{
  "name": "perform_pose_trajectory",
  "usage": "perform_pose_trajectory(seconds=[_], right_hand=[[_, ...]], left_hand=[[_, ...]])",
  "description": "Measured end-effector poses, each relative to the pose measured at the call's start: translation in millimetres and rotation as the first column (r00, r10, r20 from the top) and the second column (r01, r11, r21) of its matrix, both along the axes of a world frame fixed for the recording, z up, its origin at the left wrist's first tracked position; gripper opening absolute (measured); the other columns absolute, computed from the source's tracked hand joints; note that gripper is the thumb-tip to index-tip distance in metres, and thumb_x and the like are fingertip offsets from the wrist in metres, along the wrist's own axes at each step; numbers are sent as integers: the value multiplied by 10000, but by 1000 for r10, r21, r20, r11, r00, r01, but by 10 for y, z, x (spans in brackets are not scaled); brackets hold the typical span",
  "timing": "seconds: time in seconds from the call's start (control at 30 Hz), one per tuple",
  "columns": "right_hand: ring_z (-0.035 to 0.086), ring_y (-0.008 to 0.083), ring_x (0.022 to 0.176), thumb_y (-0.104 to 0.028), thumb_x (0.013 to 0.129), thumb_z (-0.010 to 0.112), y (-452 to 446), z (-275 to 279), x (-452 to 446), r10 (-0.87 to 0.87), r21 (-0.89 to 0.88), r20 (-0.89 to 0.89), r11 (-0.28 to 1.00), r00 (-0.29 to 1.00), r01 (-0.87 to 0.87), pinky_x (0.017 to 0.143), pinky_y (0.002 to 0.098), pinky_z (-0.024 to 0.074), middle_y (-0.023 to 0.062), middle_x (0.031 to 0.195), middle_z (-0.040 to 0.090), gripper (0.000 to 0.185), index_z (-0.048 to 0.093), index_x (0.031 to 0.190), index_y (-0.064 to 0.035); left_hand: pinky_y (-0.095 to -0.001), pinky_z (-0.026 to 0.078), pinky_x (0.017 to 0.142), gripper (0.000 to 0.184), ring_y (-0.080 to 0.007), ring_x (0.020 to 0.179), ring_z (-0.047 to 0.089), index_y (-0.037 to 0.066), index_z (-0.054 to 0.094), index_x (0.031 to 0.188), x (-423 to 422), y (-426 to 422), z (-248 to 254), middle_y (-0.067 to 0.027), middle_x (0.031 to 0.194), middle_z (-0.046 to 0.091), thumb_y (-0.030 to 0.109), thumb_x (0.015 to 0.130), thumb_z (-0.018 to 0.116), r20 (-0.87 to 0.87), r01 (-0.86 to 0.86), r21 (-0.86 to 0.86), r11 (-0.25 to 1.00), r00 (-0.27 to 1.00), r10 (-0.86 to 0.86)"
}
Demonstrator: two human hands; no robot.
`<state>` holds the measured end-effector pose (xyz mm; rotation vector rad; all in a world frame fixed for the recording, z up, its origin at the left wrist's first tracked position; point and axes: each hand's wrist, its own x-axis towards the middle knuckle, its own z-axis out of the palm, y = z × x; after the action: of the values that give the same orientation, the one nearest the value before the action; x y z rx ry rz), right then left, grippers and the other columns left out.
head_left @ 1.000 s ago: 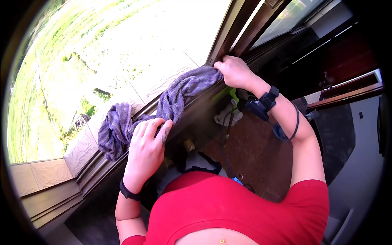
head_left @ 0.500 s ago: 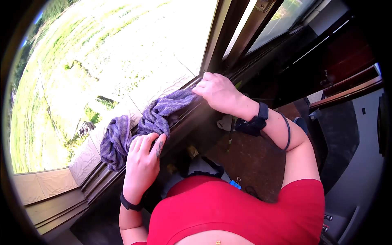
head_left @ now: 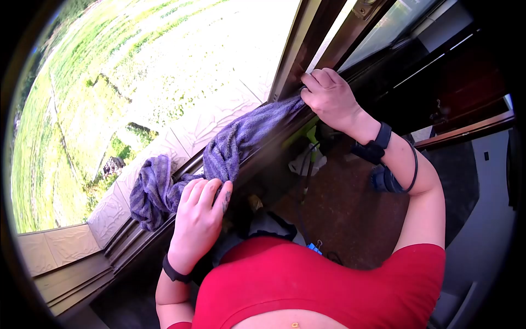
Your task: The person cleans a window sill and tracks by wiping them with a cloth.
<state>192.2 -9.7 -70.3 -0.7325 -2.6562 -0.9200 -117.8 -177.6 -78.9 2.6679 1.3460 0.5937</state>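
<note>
The right hand (head_left: 331, 101) clenches one end of a striped purple towel (head_left: 241, 134), stretched from that fist along the sliding-window track (head_left: 123, 249) to the left hand (head_left: 198, 219), whose fingers grip its middle. More towel lies bunched just beyond the left hand's knuckles.

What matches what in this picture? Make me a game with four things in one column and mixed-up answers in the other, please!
Things:
1. left hand
2. right hand
3. cloth
4. shirt

Clues:
A. gripping the cloth beside the brown window frame
B. bright red
C. touching the cloth partway along
D. purplish, twisted and bunched up

Right pairs: 1-C, 2-A, 3-D, 4-B
</note>
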Motion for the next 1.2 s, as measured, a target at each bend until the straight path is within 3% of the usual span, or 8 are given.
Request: perform_pose_trajectory(seconds=[0.27,0.37,0.57,0.7,0.8,1.03,1.07,1.2], right_hand=[[536,184,917,-161,717,606,-79,-250,-153,-306,-24,219,947,926,319,799,286,428,25,851,549,126,704,763,-97],[634,217,885,-148,741,640,-119,-175,-348,-553,-98,460,746,695,659,718,319,501,45,896,644,142,742,824,-94],[704,312,762,18,595,690,278,29,-523,-244,-453,810,317,533,833,634,386,560,148,781,715,180,725,772,16],[678,248,623,-31,684,635,401,75,-532,-243,-541,789,160,564,826,523,380,499,150,701,698,133,695,755,64],[548,157,466,-69,681,622,371,147,-374,-434,-823,554,-154,711,547,413,305,380,95,586,613,191,589,820,57],[642,202,569,-56,680,596,195,164,-559,-302,-867,486,-53,820,495,563,330,509,122,634,648,366,620,1025,66],[656,241,583,-55,675,598,142,235,-580,-314,-819,525,66,791,570,585,347,521,146,660,660,483,615,1150,30],[690,337,760,-42,640,633,197,-54,-383,-293,-604,584,468,757,646,633,403,547,191,774,688,249,712,874,-9]], left_hand=[[-422,436,962,414,-284,1005,558,-8,601,1149,-15,3,-24,-124,1063,564,30,737,587,-42,39,13,999,998,-39],[-425,434,963,430,-287,1011,554,-10,598,1157,-26,-1,-38,-124,1070,561,24,729,586,-35,49,9,999,998,-49],[-454,444,936,427,-323,1023,558,-5,608,1132,-21,-37,-62,-137,1077,567,-60,711,557,69,26,-20,999,997,-24],[-445,445,935,451,-320,1037,553,-6,602,1151,-48,-51,-75,-138,1093,565,-63,705,560,82,31,-16,999,996,-29],[-442,443,937,467,-318,1046,549,-6,599,1165,-73,-83,-103,-137,1107,562,-60,702,563,105,30,-11,999,994,-28],[-436,443,936,476,-315,1052,546,-6,598,1182,-140,-94,-134,-135,1124,558,-51,709,561,127,42,-16,999,991,-40],[-436,443,936,476,-315,1052,546,-6,598,1182,-150,-92,-136,-135,1124,558,-51,709,561,126,39,-14,999,991,-37],[-434,445,935,472,-314,1054,545,-6,599,1181,-152,-86,-142,-136,1126,558,-44,713,561,119,51,-12,999,992,-49]])
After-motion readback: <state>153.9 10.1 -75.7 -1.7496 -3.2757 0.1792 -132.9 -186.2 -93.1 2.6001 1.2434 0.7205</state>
